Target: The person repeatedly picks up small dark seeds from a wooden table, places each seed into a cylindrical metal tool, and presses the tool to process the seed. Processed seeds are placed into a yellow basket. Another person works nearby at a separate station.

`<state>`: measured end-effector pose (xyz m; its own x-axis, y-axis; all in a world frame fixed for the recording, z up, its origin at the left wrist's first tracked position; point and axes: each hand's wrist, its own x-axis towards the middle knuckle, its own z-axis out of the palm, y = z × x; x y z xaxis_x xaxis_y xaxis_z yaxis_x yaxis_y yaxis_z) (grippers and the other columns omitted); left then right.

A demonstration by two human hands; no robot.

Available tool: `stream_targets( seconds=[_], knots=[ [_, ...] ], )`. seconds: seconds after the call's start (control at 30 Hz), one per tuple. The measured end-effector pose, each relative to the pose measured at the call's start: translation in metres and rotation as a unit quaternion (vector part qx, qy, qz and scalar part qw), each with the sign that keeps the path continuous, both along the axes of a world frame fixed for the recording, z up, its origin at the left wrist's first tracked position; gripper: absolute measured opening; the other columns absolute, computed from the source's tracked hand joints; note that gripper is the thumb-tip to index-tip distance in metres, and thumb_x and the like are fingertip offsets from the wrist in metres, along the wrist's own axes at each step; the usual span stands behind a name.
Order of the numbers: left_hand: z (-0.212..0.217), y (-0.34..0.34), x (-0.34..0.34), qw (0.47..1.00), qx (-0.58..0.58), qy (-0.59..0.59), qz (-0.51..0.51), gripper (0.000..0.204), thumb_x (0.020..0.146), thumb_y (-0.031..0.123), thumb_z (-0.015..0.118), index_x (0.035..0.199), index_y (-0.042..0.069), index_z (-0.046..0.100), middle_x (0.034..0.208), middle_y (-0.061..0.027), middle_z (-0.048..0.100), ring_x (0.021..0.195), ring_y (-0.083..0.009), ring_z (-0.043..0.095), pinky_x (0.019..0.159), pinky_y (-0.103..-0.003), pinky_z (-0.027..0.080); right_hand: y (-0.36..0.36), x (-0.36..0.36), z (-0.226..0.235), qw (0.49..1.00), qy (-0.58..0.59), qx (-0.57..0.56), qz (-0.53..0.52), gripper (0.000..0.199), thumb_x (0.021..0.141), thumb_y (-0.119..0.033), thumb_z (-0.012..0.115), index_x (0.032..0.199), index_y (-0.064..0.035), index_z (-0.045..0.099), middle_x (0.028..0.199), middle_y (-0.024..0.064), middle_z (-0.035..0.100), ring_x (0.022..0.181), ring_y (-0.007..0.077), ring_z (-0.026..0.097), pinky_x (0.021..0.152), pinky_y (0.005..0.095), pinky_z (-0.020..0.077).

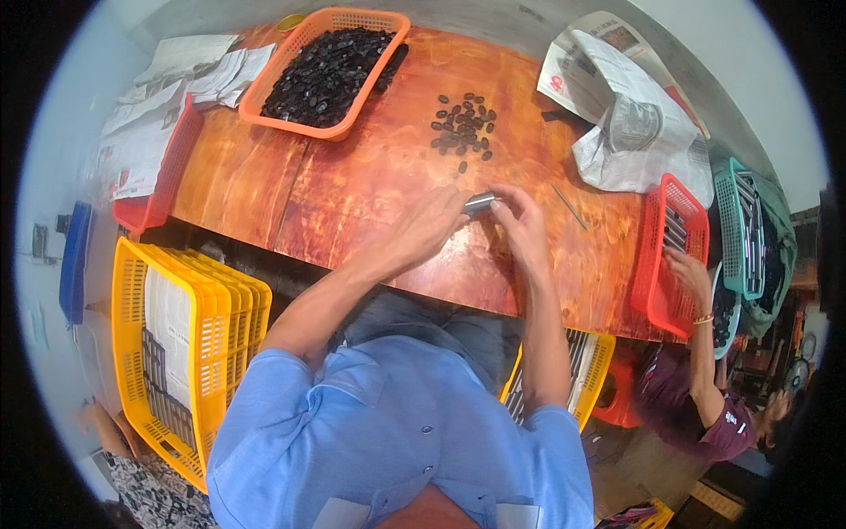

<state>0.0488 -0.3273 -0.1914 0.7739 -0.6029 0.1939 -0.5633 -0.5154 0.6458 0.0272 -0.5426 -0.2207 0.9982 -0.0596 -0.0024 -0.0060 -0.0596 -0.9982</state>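
Note:
A short, silvery metal tube (478,204) is held between my two hands above the wooden table. My left hand (434,220) is closed round its left end, the fingers partly hidden behind the back of the hand. At the other end, my right hand (520,216) pinches the tube with thumb and fingers. Just beyond my hands lies a loose group of small black oval pieces (460,132), flat on the tabletop (352,194). To the right of my right hand rests a thin metal rod (570,206).
An orange basket (254,108) full of black pieces stands at the far left. Newspaper (630,123) covers the far right. A co-worker's hand (692,278) reaches into a red basket (650,295) holding metal tubes. Yellow crates (128,326) are stacked below the table's left side.

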Motion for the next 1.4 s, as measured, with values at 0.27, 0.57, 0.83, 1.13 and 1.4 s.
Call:
stream_targets(
  seconds=[0.27,0.57,0.83,1.13,1.4],
  knots=[
    [-0.028,-0.008,0.010,0.974,0.039,-0.221,-0.026,0.033,0.089,0.007,0.060,0.122,0.000,0.059,0.097,-0.0138,0.058,0.092,-0.0315,0.059,0.081,-0.043,0.048,-0.008,0.000,0.003,0.990,0.084,-0.110,0.028,0.026,0.097,-0.004,0.062,0.120,0.0038,0.070,0.109,0.0102,0.072,0.099,0.0177,0.068,0.087,0.0309,0.0538],
    [-0.028,-0.006,0.005,0.987,0.021,-0.161,-0.011,0.042,0.087,0.012,0.075,0.127,0.001,0.064,0.111,-0.0147,0.064,0.102,-0.0332,0.062,0.089,-0.043,0.051,-0.001,-0.012,0.002,0.982,-0.059,-0.180,-0.002,0.022,0.092,-0.001,0.063,0.111,0.0030,0.071,0.110,0.0169,0.072,0.101,0.0305,0.070,0.088,0.0361,0.0544],
    [-0.027,-0.009,0.001,0.991,0.016,-0.136,0.001,0.039,0.086,0.015,0.077,0.122,0.005,0.065,0.106,-0.0114,0.065,0.098,-0.0317,0.064,0.085,-0.043,0.052,0.004,-0.022,-0.004,0.969,-0.130,-0.206,-0.024,0.019,0.088,0.003,0.066,0.107,0.0027,0.071,0.109,0.0172,0.071,0.101,0.0309,0.069,0.089,0.0363,0.0543],
    [-0.025,-0.008,0.010,0.978,0.076,-0.193,-0.033,0.033,0.084,0.018,0.077,0.114,0.008,0.068,0.094,-0.0078,0.060,0.089,-0.0277,0.062,0.076,-0.041,0.050,0.026,0.031,0.014,0.923,-0.032,-0.372,-0.098,0.027,0.095,-0.024,0.063,0.095,0.0011,0.071,0.095,0.0205,0.066,0.095,0.0376,0.063,0.085,0.0471,0.0483],
    [-0.029,-0.007,0.014,0.986,0.044,-0.155,-0.038,0.035,0.086,0.021,0.076,0.117,0.007,0.067,0.092,-0.0097,0.059,0.089,-0.0288,0.061,0.077,-0.041,0.049,0.042,0.044,-0.006,0.865,-0.037,-0.478,-0.147,0.019,0.096,-0.021,0.061,0.102,-0.0034,0.063,0.102,0.0177,0.060,0.104,0.0372,0.055,0.090,0.0497,0.0401]
  ],
)
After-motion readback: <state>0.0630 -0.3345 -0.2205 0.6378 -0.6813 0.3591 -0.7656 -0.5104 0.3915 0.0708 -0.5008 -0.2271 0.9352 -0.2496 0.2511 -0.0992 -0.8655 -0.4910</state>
